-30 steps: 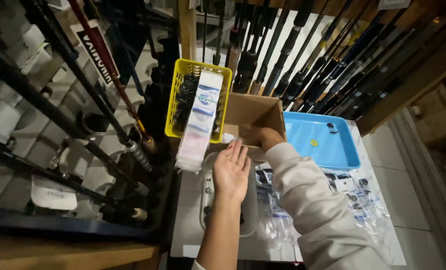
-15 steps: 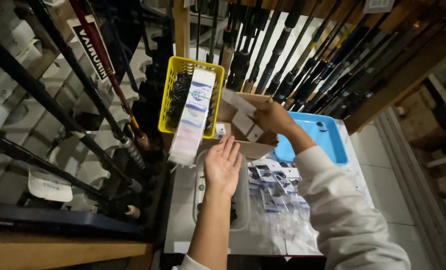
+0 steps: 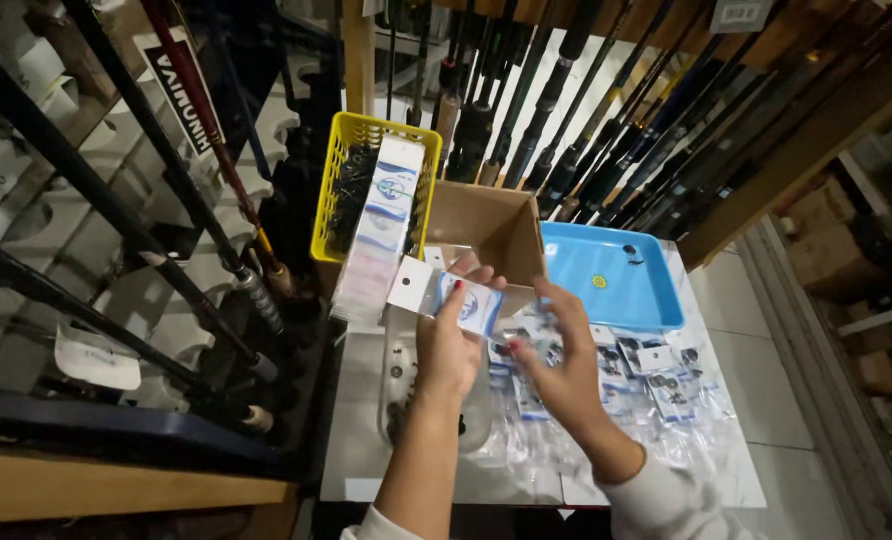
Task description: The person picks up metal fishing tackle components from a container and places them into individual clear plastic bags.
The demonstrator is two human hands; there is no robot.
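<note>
A small clear plastic packet with a white header card and a blue-and-white label [image 3: 446, 293] is pinched in the left hand [image 3: 448, 345], fingers curled round its lower edge, thumb underneath. It is held in the air, just in front of the open brown cardboard box [image 3: 491, 232] and above the white tabletop [image 3: 366, 440]. The right hand [image 3: 564, 365] is raised just beside it, fingers spread and tips near the packet's right end; whether anything is pinched there cannot be told, since the fingertips blur against the packets behind.

To handle it well, the packet is best kept flat and gripped by its edge, so the label stays readable and the contents are not crushed.

Both forearms are brought up from below, wrists bent back slightly, the left palm turned away from the camera, the right arm in a pale sleeve [image 3: 666, 500].

Further out, a spread of similar clear packets [image 3: 626, 370] lies on the table, a blue plastic tray [image 3: 606, 270] sits to the right of the box, and a yellow mesh basket [image 3: 351, 170] holding a long packet strip [image 3: 381, 220] stands to the left. Fishing rods [image 3: 566, 120] are racked behind.
</note>
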